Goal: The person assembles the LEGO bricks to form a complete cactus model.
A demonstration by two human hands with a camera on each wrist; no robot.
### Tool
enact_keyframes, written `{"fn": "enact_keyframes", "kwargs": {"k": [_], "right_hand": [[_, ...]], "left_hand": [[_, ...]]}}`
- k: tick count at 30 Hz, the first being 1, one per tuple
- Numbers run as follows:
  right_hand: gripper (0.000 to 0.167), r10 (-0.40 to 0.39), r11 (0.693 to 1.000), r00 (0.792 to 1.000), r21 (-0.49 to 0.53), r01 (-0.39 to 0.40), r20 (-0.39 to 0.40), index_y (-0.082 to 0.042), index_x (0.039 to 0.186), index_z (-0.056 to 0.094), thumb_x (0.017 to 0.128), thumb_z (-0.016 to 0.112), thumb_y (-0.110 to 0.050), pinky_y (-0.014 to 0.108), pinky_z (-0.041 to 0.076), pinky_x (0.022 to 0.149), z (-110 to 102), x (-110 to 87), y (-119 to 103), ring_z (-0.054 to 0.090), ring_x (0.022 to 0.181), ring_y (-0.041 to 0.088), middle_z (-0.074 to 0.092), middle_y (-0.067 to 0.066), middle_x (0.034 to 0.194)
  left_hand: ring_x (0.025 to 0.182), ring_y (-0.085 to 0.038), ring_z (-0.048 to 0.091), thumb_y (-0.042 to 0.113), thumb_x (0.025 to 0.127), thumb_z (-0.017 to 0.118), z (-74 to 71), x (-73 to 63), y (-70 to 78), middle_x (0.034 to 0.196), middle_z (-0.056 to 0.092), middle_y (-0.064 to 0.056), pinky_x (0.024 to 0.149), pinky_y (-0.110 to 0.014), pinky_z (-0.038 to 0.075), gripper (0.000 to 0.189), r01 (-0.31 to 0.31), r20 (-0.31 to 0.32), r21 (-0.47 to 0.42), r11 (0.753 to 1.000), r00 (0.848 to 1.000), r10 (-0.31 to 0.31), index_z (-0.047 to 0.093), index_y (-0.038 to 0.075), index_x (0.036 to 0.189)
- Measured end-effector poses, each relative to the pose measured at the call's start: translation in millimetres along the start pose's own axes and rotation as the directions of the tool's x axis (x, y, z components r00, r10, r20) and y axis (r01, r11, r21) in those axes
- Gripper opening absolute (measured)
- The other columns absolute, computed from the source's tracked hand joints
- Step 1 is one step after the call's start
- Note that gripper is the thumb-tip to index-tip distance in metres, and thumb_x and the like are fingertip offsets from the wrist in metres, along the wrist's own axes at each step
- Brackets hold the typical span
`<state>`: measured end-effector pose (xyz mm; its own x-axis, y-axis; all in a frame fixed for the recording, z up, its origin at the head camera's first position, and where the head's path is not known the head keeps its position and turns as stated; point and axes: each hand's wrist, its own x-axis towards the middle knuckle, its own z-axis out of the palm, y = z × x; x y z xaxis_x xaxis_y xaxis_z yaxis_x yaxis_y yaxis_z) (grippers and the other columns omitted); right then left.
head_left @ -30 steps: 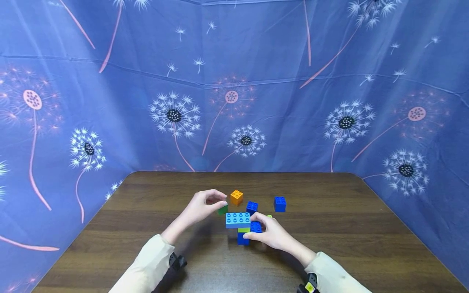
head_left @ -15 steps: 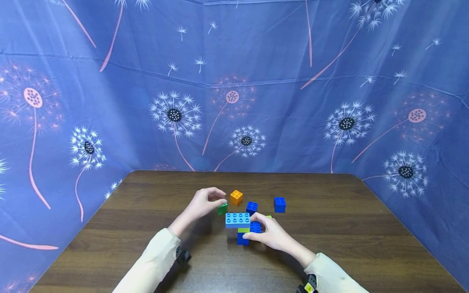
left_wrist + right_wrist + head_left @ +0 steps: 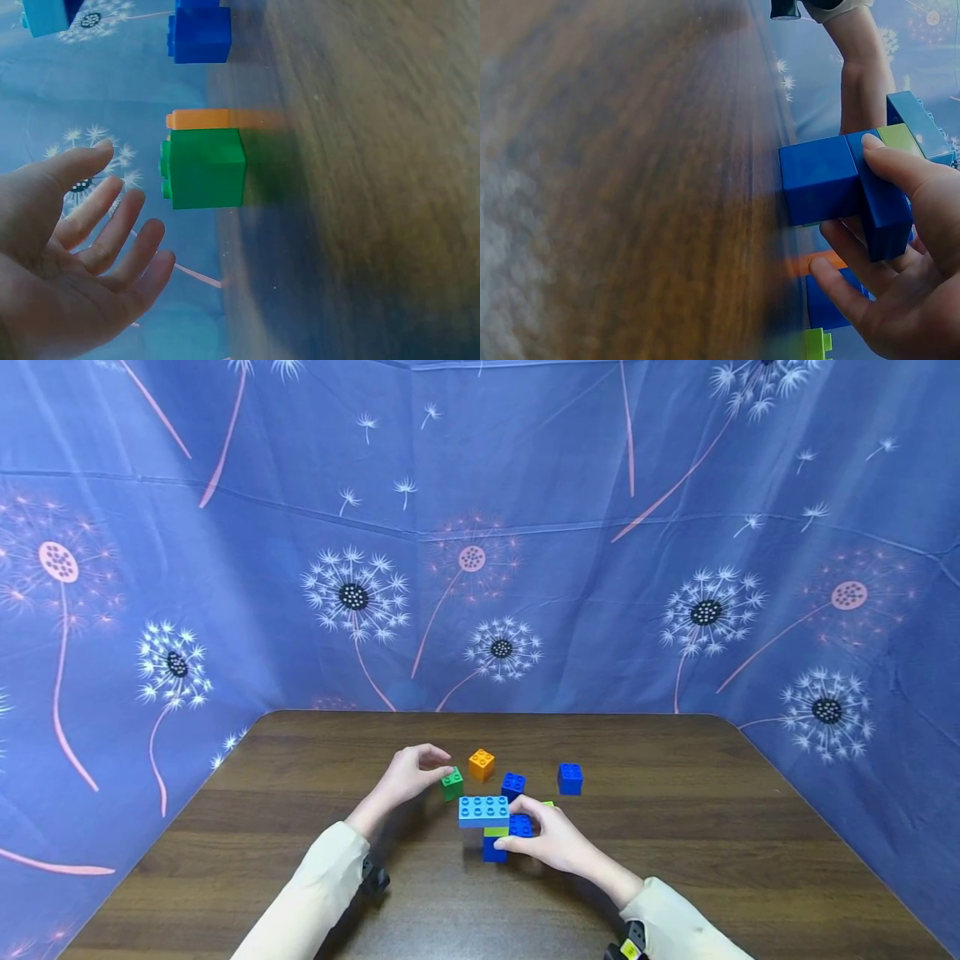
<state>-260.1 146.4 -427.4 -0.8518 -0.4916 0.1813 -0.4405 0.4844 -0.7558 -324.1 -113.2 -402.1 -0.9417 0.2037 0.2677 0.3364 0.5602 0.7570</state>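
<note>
My left hand [image 3: 411, 772] hovers with parted fingers beside a green toy brick [image 3: 452, 784]. In the left wrist view a gap shows between the fingers and that green brick [image 3: 206, 169], which stands on the table studs up. My right hand [image 3: 555, 839] pinches a stack of bricks between thumb and fingers. The stack has a long light blue brick [image 3: 483, 812] on top, a lime green one [image 3: 496, 832] under it and dark blue bricks [image 3: 494, 850] below. In the right wrist view the thumb presses the longer dark blue brick [image 3: 885, 202].
An orange brick [image 3: 482, 764] and a blue brick [image 3: 513, 786] stand behind the stack. Another blue brick [image 3: 570, 779] is farther right. A lime green brick [image 3: 815, 345] is partly hidden behind the right hand. A patterned blue cloth [image 3: 600, 610] hangs behind the wooden table [image 3: 675, 827].
My left hand has drawn back a little from the green brick, moving left and upward, so more of the brick shows. The right hand keeps its hold on the stack.
</note>
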Motion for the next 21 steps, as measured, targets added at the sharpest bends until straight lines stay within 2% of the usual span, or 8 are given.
{"fn": "enact_keyframes", "kwargs": {"k": [8,15,21], "right_hand": [[0.037,0.014,1.000,1.000,0.013,-0.014,0.010,-0.011,0.106,0.056,0.082,0.072,-0.035,0.020,0.040,0.059,0.2,0.0,0.0,0.050,0.069,0.006,0.060,-0.005,0.078],[0.035,0.007,0.999,1.000,0.036,-0.007,0.013,-0.011,0.105,0.057,0.081,0.072,-0.032,0.020,0.041,0.061,0.8,0.6,0.7,0.052,0.071,0.007,0.062,-0.004,0.080],[0.038,0.020,1.000,1.000,0.023,-0.020,0.010,-0.012,0.107,0.056,0.081,0.072,-0.035,0.020,0.041,0.060,1.1,0.2,1.3,0.051,0.071,0.006,0.061,-0.005,0.080]], "left_hand": [[0.087,-0.023,0.065,0.016,0.081,0.073,5.5,4.6,-11.2,0.098,0.070,-0.010,0.081,-0.039,0.052,0.030,0.010,0.027,0.040,0.999,1.000,-0.011,0.066,0.000,0.105],[0.086,-0.020,0.063,0.025,0.078,0.076,7.1,3.2,-16.4,0.099,0.069,-0.009,0.079,-0.037,0.052,0.039,0.045,0.086,0.086,0.995,0.995,-0.052,0.065,0.001,0.108],[0.083,-0.017,0.062,0.021,0.078,0.076,8.8,4.6,-21.5,0.092,0.068,-0.006,0.076,-0.035,0.052,0.033,0.056,0.113,0.079,0.995,0.991,-0.065,0.066,0.004,0.105]]}}
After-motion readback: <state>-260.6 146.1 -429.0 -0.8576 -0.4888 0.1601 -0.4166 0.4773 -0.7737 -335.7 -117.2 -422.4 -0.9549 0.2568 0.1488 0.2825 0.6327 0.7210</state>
